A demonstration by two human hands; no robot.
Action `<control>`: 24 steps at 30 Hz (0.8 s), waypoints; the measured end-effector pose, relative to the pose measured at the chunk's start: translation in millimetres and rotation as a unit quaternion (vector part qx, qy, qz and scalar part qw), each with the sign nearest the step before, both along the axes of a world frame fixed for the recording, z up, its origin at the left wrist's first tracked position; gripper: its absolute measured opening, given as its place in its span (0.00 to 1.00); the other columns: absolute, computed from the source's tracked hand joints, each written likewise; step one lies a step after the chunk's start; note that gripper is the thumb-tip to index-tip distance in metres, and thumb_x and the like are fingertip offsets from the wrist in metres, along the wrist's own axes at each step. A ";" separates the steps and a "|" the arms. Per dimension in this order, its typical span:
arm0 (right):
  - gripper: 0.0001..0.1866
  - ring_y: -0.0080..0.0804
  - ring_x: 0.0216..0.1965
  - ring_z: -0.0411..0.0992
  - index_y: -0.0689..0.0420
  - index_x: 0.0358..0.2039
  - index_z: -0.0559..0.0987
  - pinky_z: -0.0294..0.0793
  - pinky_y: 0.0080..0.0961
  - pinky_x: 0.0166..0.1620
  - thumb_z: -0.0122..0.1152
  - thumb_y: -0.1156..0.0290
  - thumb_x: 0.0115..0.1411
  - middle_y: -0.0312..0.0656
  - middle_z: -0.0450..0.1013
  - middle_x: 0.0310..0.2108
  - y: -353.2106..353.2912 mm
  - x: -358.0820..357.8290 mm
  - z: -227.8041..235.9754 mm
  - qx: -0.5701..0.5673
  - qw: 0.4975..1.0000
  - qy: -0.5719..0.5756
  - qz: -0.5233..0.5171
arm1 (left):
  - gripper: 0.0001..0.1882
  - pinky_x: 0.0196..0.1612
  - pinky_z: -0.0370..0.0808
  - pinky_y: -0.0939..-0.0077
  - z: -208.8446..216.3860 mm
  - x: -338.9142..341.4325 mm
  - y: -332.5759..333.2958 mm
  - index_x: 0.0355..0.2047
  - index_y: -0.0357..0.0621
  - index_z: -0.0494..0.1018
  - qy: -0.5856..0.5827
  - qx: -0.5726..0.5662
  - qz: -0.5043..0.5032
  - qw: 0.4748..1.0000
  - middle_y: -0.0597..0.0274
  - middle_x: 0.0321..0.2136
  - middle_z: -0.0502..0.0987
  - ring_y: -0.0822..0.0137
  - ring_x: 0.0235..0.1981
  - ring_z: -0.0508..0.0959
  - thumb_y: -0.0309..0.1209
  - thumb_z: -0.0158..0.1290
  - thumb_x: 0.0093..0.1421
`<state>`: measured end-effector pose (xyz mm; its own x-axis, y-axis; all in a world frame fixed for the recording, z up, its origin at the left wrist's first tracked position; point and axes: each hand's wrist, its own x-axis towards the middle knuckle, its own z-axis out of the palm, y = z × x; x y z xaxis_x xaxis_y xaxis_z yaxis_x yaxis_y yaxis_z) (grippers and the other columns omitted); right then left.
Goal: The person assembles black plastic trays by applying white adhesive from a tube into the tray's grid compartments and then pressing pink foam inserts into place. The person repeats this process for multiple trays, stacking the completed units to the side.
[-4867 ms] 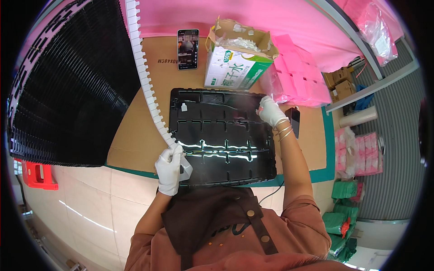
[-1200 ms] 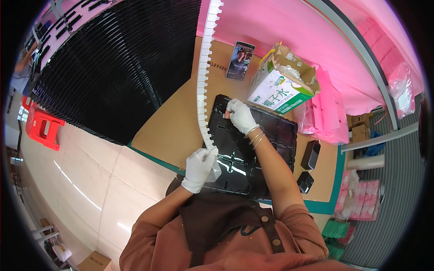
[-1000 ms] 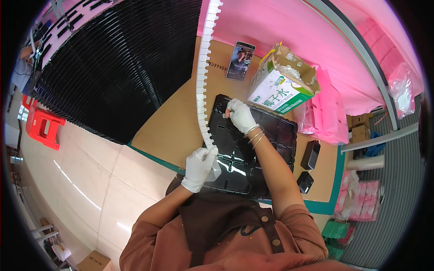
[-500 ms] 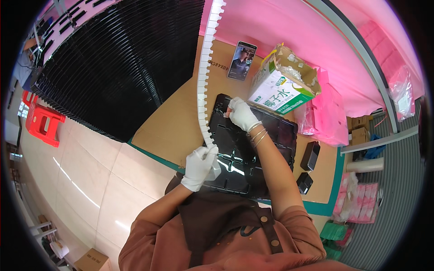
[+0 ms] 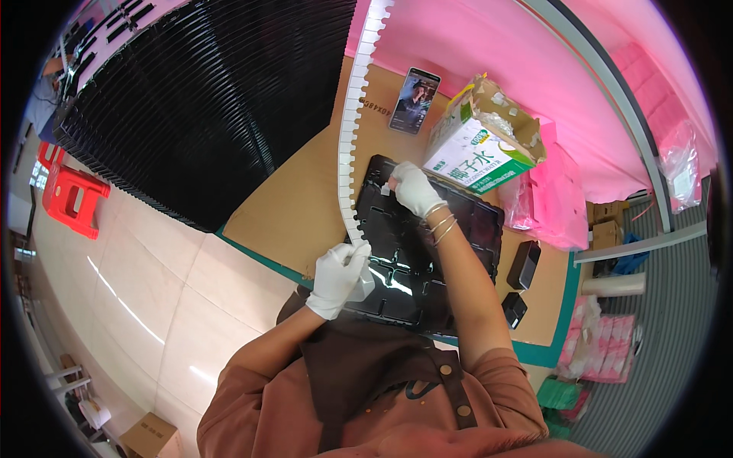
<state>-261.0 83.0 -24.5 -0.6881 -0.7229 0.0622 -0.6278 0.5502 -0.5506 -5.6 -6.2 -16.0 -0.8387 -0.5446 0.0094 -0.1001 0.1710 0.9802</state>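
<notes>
My left hand [image 5: 340, 279], in a white glove, pinches the lower end of a long white label strip [image 5: 348, 145] with a notched edge. The strip curves up and away past the top of the view. A pale translucent piece [image 5: 363, 287] hangs beside that palm. My gloved right hand [image 5: 417, 191] is over the far left part of a black plastic tray [image 5: 391, 229], its fingers bent together and the tips bare. Right by these fingertips, a small white label [image 5: 385, 189] shows against the tray. What the fingers hold, if anything, is hidden.
Tall stacked black trays [image 5: 206, 114] stand at the left. Beyond the tray are a phone [image 5: 414, 101] and an open carton [image 5: 475, 149]. Pink packages [image 5: 546, 198] and two small black objects [image 5: 524, 265] lie to the right. A red stool [image 5: 75, 195] stands on the floor.
My right hand has shifted slightly right and up, and the small white label now shows beside its fingertips. My left hand stays on the strip; the view has tilted a little.
</notes>
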 end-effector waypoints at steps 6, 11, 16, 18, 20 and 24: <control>0.10 0.54 0.34 0.75 0.63 0.23 0.77 0.75 0.38 0.38 0.71 0.72 0.50 0.55 0.74 0.29 -3.4 5.4 10.3 0.035 0.999 -0.008 -0.015 | 0.14 0.25 0.73 0.70 2.1 0.6 -0.6 0.27 0.37 0.79 -0.008 -0.002 -0.003 1.000 0.53 0.21 0.77 0.60 0.21 0.79 0.37 0.58 0.61; 0.12 0.55 0.35 0.75 0.63 0.24 0.80 0.75 0.38 0.40 0.69 0.66 0.52 0.56 0.74 0.30 -7.2 -1.1 1.7 0.072 0.996 0.049 0.028 | 0.14 0.24 0.72 0.70 -2.2 0.3 0.7 0.25 0.37 0.78 0.018 -0.001 0.008 1.000 0.53 0.19 0.76 0.60 0.19 0.78 0.37 0.59 0.60; 0.15 0.56 0.36 0.77 0.64 0.30 0.83 0.76 0.38 0.42 0.66 0.63 0.55 0.58 0.77 0.31 -8.1 -9.8 2.5 0.089 0.994 -0.060 -0.013 | 0.14 0.24 0.72 0.70 -6.7 -0.9 1.0 0.25 0.37 0.78 0.014 0.007 0.010 1.000 0.54 0.19 0.76 0.61 0.19 0.78 0.36 0.59 0.60; 0.15 0.56 0.36 0.77 0.64 0.31 0.83 0.76 0.38 0.43 0.65 0.62 0.56 0.58 0.77 0.31 -10.2 -0.8 19.0 0.105 0.991 -0.076 -0.041 | 0.14 0.24 0.72 0.70 -8.6 -0.1 1.1 0.25 0.37 0.79 0.018 0.016 0.015 1.000 0.54 0.19 0.77 0.61 0.19 0.78 0.36 0.59 0.60; 0.15 0.56 0.36 0.77 0.64 0.32 0.84 0.76 0.38 0.43 0.63 0.63 0.57 0.59 0.78 0.31 -14.1 12.4 42.8 0.144 0.982 -0.091 -0.080 | 0.14 0.23 0.72 0.70 -8.2 0.2 1.1 0.25 0.37 0.79 0.018 0.018 0.014 1.000 0.54 0.19 0.77 0.61 0.19 0.78 0.36 0.59 0.60; 0.11 0.57 0.35 0.76 0.65 0.29 0.82 0.74 0.41 0.42 0.58 0.70 0.55 0.59 0.77 0.30 -4.8 3.3 28.1 0.105 0.991 -0.052 -0.061 | 0.13 0.24 0.72 0.69 0.8 -0.1 0.0 0.26 0.38 0.79 0.004 -0.007 0.003 1.000 0.53 0.19 0.77 0.60 0.19 0.78 0.37 0.59 0.60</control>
